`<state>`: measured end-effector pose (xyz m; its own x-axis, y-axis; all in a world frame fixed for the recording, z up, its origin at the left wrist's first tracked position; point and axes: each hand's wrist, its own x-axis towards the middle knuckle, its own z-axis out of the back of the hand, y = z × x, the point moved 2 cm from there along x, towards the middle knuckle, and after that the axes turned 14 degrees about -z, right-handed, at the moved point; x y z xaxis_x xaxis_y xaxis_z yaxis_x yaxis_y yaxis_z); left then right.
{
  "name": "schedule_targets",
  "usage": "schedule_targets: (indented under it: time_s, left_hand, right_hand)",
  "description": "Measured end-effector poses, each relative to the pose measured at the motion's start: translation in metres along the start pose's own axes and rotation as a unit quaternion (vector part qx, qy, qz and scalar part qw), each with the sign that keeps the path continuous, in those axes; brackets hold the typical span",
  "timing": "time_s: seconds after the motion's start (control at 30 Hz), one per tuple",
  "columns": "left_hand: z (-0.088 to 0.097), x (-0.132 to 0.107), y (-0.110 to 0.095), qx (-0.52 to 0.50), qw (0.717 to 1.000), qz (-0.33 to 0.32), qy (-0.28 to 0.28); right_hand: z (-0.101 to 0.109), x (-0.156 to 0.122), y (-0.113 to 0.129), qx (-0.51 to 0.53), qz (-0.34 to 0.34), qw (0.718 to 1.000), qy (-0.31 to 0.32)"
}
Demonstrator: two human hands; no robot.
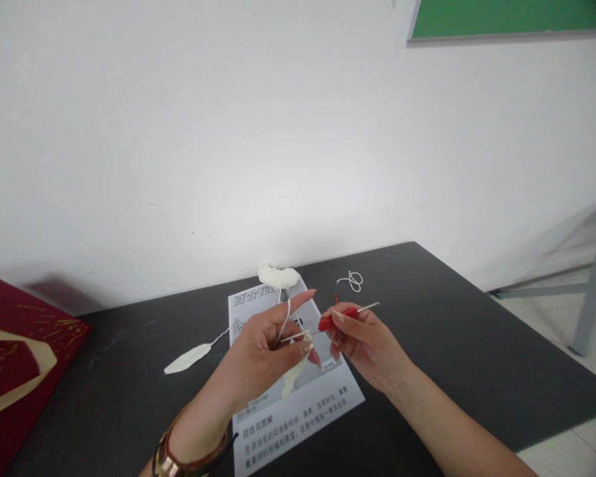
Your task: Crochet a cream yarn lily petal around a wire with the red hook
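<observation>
My right hand grips a crochet hook by its red handle, its thin metal shaft pointing left toward the other hand. White yarn runs over the raised index finger of my left hand. Between thumb and fingers, that hand pinches a white crocheted piece, which hangs down below it. The hook's tip lies by the left fingers; whether it sits in a loop is too small to tell. A skein of white yarn rests behind the hands.
A printed sheet lies under the hands on the black table. To the left are a finished-looking white petal and a red gift bag. A loose yarn scrap lies back right, before the white wall.
</observation>
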<state>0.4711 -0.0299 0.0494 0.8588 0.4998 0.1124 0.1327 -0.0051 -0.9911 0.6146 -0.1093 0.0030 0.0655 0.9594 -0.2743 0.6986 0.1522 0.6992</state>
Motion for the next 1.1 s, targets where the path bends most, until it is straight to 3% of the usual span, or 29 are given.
schedule_targets:
  time_s: [0.13,0.33,0.5,0.6,0.83,1.1]
  left_hand:
    - [0.000,0.000,0.003,0.013,1.000,-0.008,-0.002]
    - [0.000,0.001,0.008,0.084,0.995,-0.031,-0.053]
    - [-0.004,0.004,0.007,0.029,0.997,-0.014,-0.063]
    - [-0.004,0.004,0.006,-0.021,0.998,0.005,-0.054]
    - [-0.005,-0.001,0.001,-0.014,0.999,0.031,0.015]
    - [-0.007,-0.009,-0.004,0.036,0.996,0.015,0.076]
  right_hand:
    - [-0.002,-0.001,0.001,0.003,0.021,1.000,-0.018]
    - [-0.001,-0.004,0.002,-0.047,0.094,0.992,-0.065]
    - [0.001,-0.009,0.003,-0.119,0.182,0.971,-0.097]
    - [0.000,-0.009,0.004,-0.105,0.172,0.975,-0.093]
    - [0.000,-0.003,0.007,-0.007,0.032,0.999,-0.021]
    - [0.004,-0.011,0.021,-0.108,0.091,0.990,0.007]
